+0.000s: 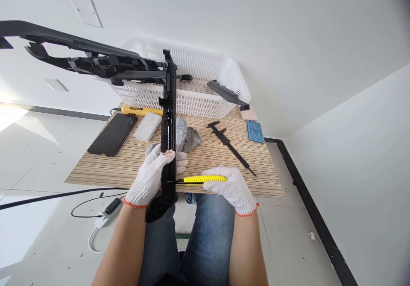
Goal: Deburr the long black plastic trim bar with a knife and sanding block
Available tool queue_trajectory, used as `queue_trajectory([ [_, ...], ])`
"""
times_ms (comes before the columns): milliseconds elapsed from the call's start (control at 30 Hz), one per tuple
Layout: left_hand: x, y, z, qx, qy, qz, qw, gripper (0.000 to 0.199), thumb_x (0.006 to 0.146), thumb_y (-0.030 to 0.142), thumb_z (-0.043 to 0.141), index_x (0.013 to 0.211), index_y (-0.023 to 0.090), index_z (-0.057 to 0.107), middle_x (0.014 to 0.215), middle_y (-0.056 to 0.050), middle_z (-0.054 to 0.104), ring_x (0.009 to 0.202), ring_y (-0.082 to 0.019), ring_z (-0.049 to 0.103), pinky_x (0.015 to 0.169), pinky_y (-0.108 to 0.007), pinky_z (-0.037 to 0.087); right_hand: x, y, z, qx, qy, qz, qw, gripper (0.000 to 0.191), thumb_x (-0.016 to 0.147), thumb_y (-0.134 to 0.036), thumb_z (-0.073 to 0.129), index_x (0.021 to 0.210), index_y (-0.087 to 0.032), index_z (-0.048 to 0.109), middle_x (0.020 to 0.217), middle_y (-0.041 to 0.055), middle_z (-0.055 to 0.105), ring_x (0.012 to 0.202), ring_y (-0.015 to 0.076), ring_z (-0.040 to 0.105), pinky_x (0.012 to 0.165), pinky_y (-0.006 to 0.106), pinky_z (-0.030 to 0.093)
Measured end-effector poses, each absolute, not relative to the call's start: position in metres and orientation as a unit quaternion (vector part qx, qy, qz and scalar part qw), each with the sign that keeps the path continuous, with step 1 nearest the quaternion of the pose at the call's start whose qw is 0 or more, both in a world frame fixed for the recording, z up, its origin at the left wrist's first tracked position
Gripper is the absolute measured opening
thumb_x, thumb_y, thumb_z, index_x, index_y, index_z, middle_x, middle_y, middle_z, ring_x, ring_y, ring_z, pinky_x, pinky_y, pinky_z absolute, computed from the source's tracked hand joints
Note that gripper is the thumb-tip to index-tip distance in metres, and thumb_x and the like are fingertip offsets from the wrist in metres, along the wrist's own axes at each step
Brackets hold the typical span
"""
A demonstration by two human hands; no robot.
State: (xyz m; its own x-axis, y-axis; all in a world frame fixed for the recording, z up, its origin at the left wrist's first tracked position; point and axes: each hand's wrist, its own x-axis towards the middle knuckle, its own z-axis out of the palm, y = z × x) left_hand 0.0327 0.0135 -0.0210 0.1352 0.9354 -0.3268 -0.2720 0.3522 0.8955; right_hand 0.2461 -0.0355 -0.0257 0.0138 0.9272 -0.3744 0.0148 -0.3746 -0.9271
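Observation:
My left hand (150,173), in a white knit glove with an orange cuff edge, grips a long black plastic trim piece (169,128) near its lower end. The piece stands lengthwise in front of me, its bottom over my lap. In my right hand (229,188), gloved the same way, is a slim tool with a yellow ribbed handle (205,179) and a thin dark tip. That tip lies across the lower part of the trim piece; whether it touches is hard to tell. Behind the piece lies a grey cloth (192,138).
A white plastic basket (201,102) at the table's back holds more black trim parts (105,64), some jutting far left. On the wood-grained table (205,156) lie a black phone (112,135), white box (147,126), yellow corded tool (141,110), black caliper (230,146) and blue card (255,131).

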Motion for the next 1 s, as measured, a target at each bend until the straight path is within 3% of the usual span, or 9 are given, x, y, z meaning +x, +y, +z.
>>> queue_trajectory([
  [333,0.0338,0.0145,-0.0185,0.351,0.477,0.452,0.667,0.035,0.082,0.042,0.078,0.105,0.020,0.062,0.098,-0.008,0.080,0.085,-0.026,0.078,0.077,-0.038,0.064,0.2461,-0.0346,-0.0292,-0.600,-0.387,0.566,0.413,0.049,0.056,-0.040,0.092,0.097,-0.014,0.084,0.070,0.0048,0.072,0.062,0.0155,0.063,0.057,0.027,0.053],
  [900,0.0330,0.0129,-0.0193,0.353,0.485,0.451,0.661,0.035,0.082,0.043,0.078,0.103,0.020,0.061,0.096,-0.008,0.080,0.080,-0.024,0.078,0.070,-0.033,0.064,0.2476,-0.0367,-0.0275,-0.585,-0.400,0.591,0.385,0.046,0.053,-0.036,0.093,0.093,-0.016,0.084,0.074,0.0043,0.072,0.062,0.0130,0.060,0.059,0.027,0.052],
  [1000,0.0334,0.0137,-0.0200,0.359,0.484,0.451,0.659,0.035,0.082,0.044,0.079,0.100,0.020,0.060,0.100,-0.009,0.080,0.085,-0.025,0.078,0.072,-0.034,0.065,0.2471,-0.0363,-0.0273,-0.606,-0.384,0.560,0.414,0.046,0.058,-0.039,0.091,0.097,-0.017,0.084,0.068,0.0021,0.069,0.058,0.0121,0.057,0.055,0.026,0.050],
])
